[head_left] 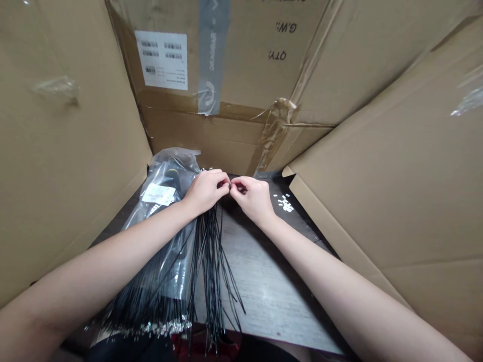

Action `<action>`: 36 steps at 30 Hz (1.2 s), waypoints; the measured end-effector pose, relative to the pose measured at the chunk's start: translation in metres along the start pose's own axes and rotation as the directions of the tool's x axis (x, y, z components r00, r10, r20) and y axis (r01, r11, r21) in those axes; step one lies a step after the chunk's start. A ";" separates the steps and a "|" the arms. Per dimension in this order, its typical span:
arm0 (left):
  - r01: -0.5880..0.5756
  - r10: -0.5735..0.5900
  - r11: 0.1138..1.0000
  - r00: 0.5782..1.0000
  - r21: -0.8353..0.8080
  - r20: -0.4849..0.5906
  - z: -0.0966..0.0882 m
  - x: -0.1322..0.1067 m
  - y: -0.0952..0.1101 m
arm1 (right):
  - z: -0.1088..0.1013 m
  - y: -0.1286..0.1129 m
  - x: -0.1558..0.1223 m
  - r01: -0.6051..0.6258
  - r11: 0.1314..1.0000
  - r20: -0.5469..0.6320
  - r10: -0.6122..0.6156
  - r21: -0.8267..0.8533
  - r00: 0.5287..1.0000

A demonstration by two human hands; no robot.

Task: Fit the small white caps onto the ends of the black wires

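Note:
My left hand (207,190) is closed in a pinch on the top end of a thin black wire, one of a bundle of black wires (211,251) that trails down the wooden table (264,286) toward me. My right hand (252,197) is pinched too, fingertips meeting the left hand's at the wire end; a tiny piece seems to sit between them, too small to name. Under my left forearm lies a clear plastic bag (169,176) holding several more black wires with metal ends (151,329).
Cardboard walls enclose the table on the left (64,166), the back (226,75) and the right (396,176). Several tiny white pieces (286,203) lie on the table just right of my right hand. A white label (162,59) is stuck on the back box.

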State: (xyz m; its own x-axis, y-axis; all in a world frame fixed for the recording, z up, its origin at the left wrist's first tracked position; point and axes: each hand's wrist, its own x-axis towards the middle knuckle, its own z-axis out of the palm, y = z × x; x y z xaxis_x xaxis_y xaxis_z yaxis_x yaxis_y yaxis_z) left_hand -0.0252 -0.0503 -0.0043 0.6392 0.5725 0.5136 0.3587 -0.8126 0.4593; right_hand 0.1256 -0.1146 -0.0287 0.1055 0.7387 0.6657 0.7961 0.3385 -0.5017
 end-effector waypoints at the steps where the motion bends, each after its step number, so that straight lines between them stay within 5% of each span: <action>1: 0.003 -0.003 1.000 1.000 0.001 -0.006 0.000 0.000 0.000 | 0.000 -0.001 0.000 -0.004 1.000 -0.007 0.004 -0.004 1.000; 19: 0.042 -0.037 0.998 0.993 0.051 -0.110 0.000 0.000 0.003 | 0.003 0.000 -0.001 -0.014 0.998 0.014 0.013 0.054 1.000; 36: 0.072 -0.068 0.995 0.996 0.068 -0.052 -0.001 0.000 0.007 | 0.002 -0.003 -0.001 0.035 0.999 -0.048 -0.034 0.029 0.998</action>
State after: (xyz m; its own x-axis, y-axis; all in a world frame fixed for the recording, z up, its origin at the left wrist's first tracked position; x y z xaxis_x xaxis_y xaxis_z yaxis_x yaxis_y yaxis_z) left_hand -0.0236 -0.0558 -0.0003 0.5768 0.6314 0.5183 0.4492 -0.7751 0.4444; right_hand 0.1218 -0.1152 -0.0294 0.1072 0.6981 0.7079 0.7817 0.3808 -0.4939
